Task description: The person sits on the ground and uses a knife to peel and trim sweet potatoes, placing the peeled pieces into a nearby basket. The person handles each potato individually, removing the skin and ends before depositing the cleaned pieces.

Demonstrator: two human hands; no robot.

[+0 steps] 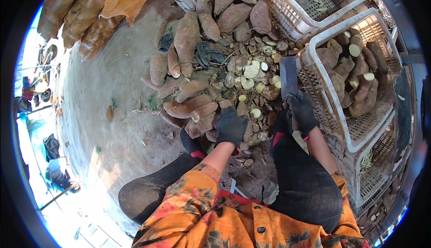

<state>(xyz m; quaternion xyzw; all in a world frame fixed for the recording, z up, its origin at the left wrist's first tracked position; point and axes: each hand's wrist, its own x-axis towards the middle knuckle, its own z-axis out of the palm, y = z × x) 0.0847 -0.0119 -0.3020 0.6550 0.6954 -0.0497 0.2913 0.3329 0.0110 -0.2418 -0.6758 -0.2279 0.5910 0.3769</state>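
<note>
In a dark work glove, my right hand (303, 111) grips the handle of a cleaver-like knife (288, 74), its broad blade pointing away from me beside the crate. My left hand (231, 127), gloved too, reaches down onto a brown tuber (226, 104) at the near edge of the pile; the glove hides its fingers and most of the tuber. Large yam-like tubers (187, 39) lie heaped ahead and to the left. Between the hands and beyond them lie cut-off tuber ends and pale slices (252, 69). One tuber (204, 111) beside my left hand shows a cut end.
A white plastic crate (343, 127) at the right holds tubers with cut ends, stacked on another crate (358, 184). More crates (296, 16) stand at the top. Filled mesh sacks (82, 12) lie upper left on the concrete floor (101, 100). Dark cloth scraps (206, 54) lie among the tubers.
</note>
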